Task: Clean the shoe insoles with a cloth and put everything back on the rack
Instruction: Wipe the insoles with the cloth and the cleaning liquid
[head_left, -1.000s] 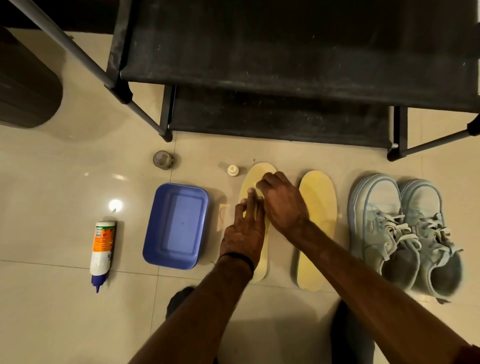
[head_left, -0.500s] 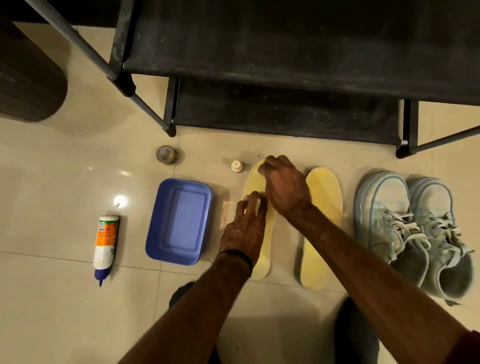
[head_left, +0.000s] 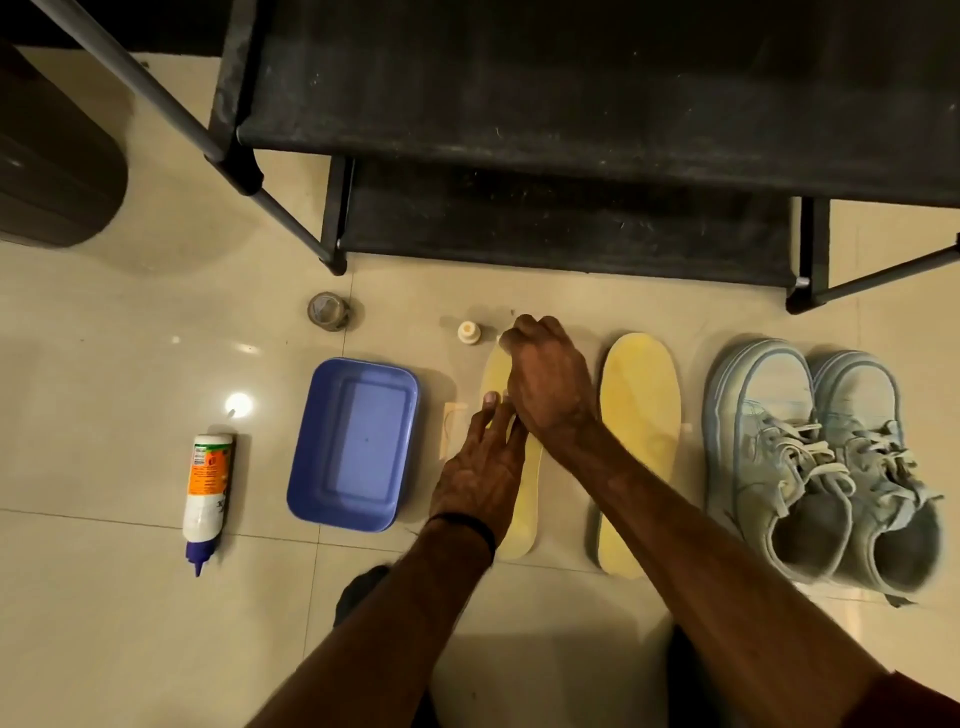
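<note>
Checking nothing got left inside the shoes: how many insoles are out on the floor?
2. One insole lies under both hands, right of the blue tub; the other insole lies between it and the shoes. Shoe interiors look dark, so more may be hidden.

Tub (head_left: 353, 447) left of insoles (head_left: 641, 441); shoes (head_left: 821, 467) right; rack (head_left: 571, 104) behind.

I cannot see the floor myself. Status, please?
Left hand flat on near insole. Right hand fisted at its toe end; cloth unseen. Second insole untouched. Nothing obstructing.
</note>
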